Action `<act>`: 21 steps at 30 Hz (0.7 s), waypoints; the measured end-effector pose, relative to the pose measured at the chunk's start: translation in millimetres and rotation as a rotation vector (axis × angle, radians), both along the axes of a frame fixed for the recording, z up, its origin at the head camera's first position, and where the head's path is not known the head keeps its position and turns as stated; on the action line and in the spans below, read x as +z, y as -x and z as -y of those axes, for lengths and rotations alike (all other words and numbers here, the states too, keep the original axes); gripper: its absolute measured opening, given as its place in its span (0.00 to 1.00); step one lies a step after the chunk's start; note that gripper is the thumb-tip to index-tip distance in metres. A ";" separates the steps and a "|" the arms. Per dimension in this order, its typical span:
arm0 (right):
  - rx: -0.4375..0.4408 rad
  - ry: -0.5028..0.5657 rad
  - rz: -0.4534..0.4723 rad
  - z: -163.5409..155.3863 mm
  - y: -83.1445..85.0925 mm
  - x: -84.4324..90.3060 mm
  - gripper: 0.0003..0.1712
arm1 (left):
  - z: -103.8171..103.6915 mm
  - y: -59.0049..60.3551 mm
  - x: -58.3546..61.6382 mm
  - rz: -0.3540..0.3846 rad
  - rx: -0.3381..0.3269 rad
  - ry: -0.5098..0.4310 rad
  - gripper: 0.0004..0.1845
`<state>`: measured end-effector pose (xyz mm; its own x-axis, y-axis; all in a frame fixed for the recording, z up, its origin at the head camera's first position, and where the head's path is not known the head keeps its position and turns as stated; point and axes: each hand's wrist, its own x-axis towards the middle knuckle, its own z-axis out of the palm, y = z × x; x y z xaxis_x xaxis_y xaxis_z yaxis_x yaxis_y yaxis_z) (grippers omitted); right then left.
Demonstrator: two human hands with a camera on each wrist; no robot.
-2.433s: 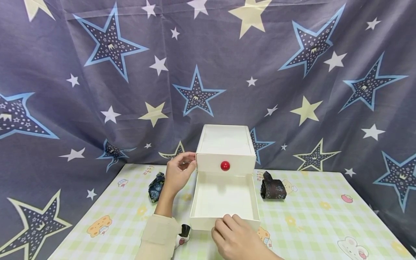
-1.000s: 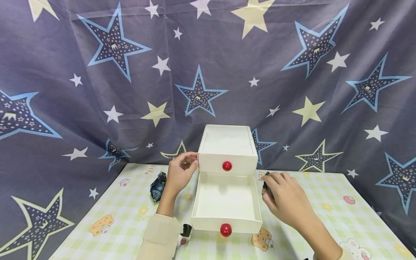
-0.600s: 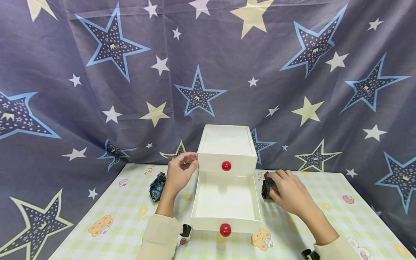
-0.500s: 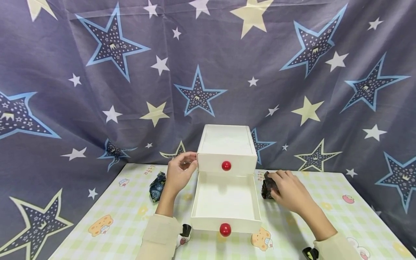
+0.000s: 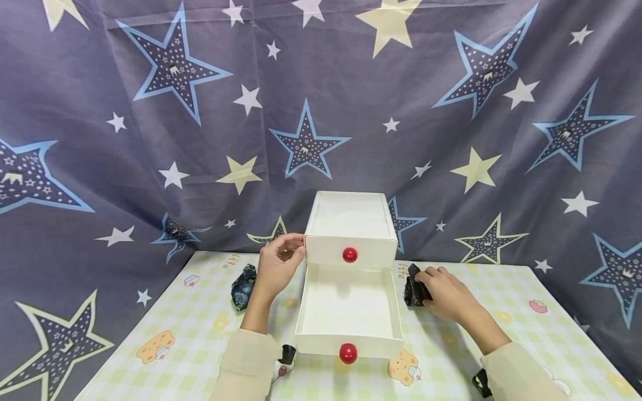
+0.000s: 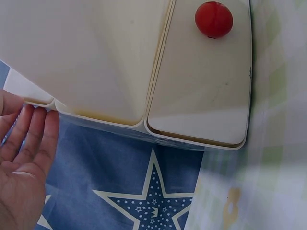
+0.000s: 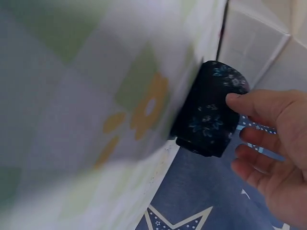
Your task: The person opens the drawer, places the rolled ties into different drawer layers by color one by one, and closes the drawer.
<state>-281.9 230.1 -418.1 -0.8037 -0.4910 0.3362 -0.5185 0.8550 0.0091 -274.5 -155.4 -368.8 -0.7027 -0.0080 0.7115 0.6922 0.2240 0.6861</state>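
Observation:
My left hand (image 5: 280,266) rests its fingertips on the left side of a white drawer cabinet (image 5: 351,214); in the left wrist view the fingers (image 6: 37,134) look fairly straight. Below the closed upper drawer, the lower drawer (image 5: 348,306) is pulled out with nothing inside. To the right, my right hand (image 5: 448,295) pinches a dark rolled-up necktie (image 5: 415,289) with small floral print. In the right wrist view the thumb lies on the roll (image 7: 208,112), and some fingertips are behind its edge. Left of the cabinet lies a blue patterned rolled necktie (image 5: 244,287).
Red round knobs (image 5: 349,255) mark both drawers. A green-and-white checked cloth (image 5: 190,334) with cartoon prints covers the table. Behind the table hangs a dark star-patterned curtain (image 5: 301,206). Black wrist gear (image 5: 481,383) shows at the right sleeve.
My right hand left the front of the pulled-out lower drawer, moved right to the dark rolled necktie and took hold of it. The left hand stayed at the cabinet's side.

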 end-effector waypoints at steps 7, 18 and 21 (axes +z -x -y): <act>0.010 -0.037 0.072 1.4 9.4 -6.4 0.30 | -0.4 5.3 -4.3 0.010 0.013 -0.001 0.12; 0.031 -0.092 0.046 -0.6 25.9 -13.3 0.36 | 6.4 28.7 -25.7 0.004 0.001 -0.015 0.12; 0.056 -0.086 0.008 -3.9 32.1 -18.1 0.37 | 6.7 29.2 -26.2 0.000 -0.006 -0.018 0.12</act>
<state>-314.1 234.0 -436.1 -0.7765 -0.5622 0.2845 -0.5661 0.8208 0.0769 -303.7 -162.1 -395.0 -0.7027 -0.0163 0.7113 0.6935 0.2075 0.6899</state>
